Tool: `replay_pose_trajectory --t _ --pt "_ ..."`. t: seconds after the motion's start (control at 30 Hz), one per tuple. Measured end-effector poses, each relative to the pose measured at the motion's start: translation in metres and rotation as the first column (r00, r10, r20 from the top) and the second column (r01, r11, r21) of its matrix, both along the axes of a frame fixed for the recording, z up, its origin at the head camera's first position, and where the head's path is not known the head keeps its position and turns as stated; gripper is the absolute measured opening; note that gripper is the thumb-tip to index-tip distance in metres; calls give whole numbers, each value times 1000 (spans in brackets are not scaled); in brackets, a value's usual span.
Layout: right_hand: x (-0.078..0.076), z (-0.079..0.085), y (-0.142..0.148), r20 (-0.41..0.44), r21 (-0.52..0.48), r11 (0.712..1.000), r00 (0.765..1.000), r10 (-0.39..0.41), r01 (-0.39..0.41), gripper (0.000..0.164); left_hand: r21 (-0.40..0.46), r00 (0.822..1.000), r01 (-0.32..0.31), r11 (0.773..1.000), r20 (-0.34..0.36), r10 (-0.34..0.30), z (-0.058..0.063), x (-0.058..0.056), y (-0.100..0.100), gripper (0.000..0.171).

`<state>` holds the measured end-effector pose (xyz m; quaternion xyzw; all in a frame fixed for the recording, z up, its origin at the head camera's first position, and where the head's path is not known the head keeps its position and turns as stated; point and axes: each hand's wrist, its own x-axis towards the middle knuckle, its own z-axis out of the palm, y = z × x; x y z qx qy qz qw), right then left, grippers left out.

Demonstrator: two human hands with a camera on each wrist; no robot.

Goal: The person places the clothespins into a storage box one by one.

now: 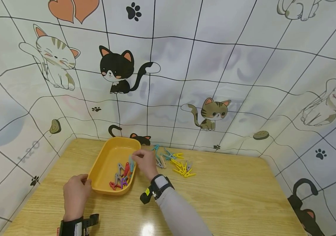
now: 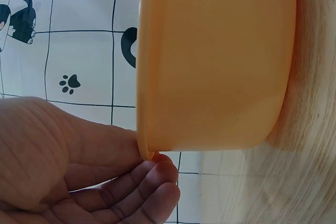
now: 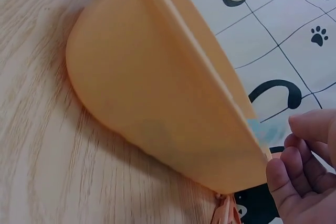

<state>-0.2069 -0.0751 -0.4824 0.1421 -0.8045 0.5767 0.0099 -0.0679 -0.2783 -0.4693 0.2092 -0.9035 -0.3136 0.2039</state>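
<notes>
A yellow plastic basin (image 1: 99,170) stands on the table's left part, with several red, grey, purple and blue clothespins (image 1: 123,175) inside. My left hand (image 1: 76,196) pinches its near left rim; the left wrist view has the thumb and fingers around the rim (image 2: 143,77). My right hand (image 1: 146,163) is over the far right rim, thumb and fingertips slightly apart. A blurred light-blue clothespin (image 3: 264,131) is just off those fingertips, at the rim in the right wrist view. To the right of the basin lies a loose pile of yellow, blue and grey clothespins (image 1: 182,168).
The wooden table (image 1: 229,193) meets a wall covering (image 1: 168,82) printed with cats and a black grid, close behind the basin and pile. Straps with small devices are on both wrists.
</notes>
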Motion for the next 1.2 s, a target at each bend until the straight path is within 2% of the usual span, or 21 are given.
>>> replay_pose_trajectory --t 0.23,0.47,0.7,0.93,1.2 --pt "-4 -5 10 18 9 1000 1000 -11 10 12 13 1000 2 1000 13 -2 2 0 1 25" --pt "-7 -12 25 -27 49 998 999 -37 38 10 14 1000 -3 1000 24 2 2 0 1 24" --pt "-10 -18 41 -7 79 996 999 -50 51 13 12 999 -7 1000 37 6 1 -1 0 24" --pt "-12 -22 58 -101 93 994 994 -46 55 12 10 999 -1 1000 33 0 -2 -1 -1 24" --pt "-17 -27 75 -115 110 991 992 -59 72 14 14 999 -13 1000 42 12 -2 -2 0 25"
